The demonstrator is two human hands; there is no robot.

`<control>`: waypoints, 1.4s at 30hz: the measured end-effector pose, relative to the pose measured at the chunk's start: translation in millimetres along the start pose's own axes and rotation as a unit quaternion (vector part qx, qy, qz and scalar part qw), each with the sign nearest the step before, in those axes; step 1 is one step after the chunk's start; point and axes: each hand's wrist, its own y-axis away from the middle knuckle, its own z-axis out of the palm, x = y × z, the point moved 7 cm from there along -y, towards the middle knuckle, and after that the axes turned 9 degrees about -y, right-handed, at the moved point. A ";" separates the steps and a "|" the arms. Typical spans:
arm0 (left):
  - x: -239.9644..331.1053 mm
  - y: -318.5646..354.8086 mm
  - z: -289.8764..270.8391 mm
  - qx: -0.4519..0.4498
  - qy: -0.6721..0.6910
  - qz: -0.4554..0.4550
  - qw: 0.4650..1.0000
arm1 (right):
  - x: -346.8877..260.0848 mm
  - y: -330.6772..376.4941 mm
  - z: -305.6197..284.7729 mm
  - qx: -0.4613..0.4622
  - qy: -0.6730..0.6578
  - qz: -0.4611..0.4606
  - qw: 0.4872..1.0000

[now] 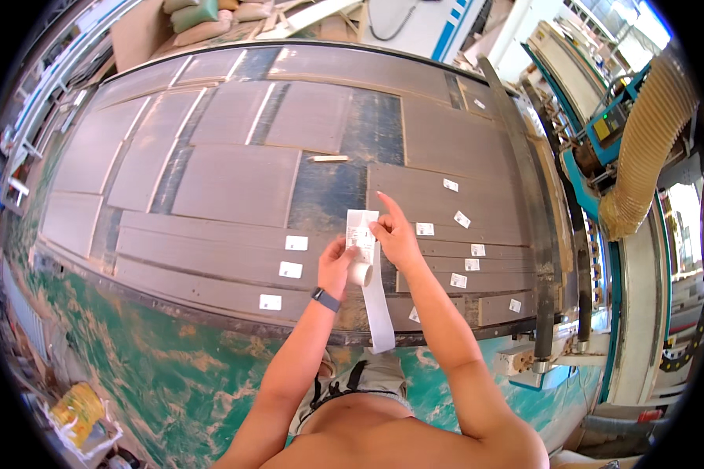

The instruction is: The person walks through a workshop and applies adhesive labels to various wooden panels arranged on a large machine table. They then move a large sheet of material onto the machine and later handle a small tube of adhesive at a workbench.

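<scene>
My left hand (335,264) is closed around a roll of white labels (360,273), its thumb lying on the printed face. From the roll a label strip (358,221) stands up toward the panels, and a long pale backing strip (379,316) hangs down past the table edge. My right hand (399,238) grips the right edge of the label strip, thumb on top, with the index finger stretched out away from me. Under both hands lie grey-brown cut panels (235,184). White labels (296,243) are stuck on several of them, left and right of my hands.
A wood offcut (330,159) lies in a dark gap. At the right stands a machine gantry (602,133) with a ribbed dust hose (649,141). Filled sacks (199,22) are piled beyond the table. The green floor (164,375) carries dust, and a yellow bag (78,414) sits lower left.
</scene>
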 end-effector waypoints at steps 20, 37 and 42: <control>6.8 -110.1 -163.6 0.012 -0.158 -0.061 0.986 | 103.1 -163.3 43.8 0.041 0.154 0.060 0.985; 12.3 -128.5 -191.0 0.149 -0.677 0.149 0.705 | 187.4 -706.8 -42.1 0.202 0.627 -0.098 0.746; 11.0 -133.8 -189.3 0.181 -0.679 0.224 0.675 | 203.5 -661.4 5.9 0.073 0.509 -0.088 0.853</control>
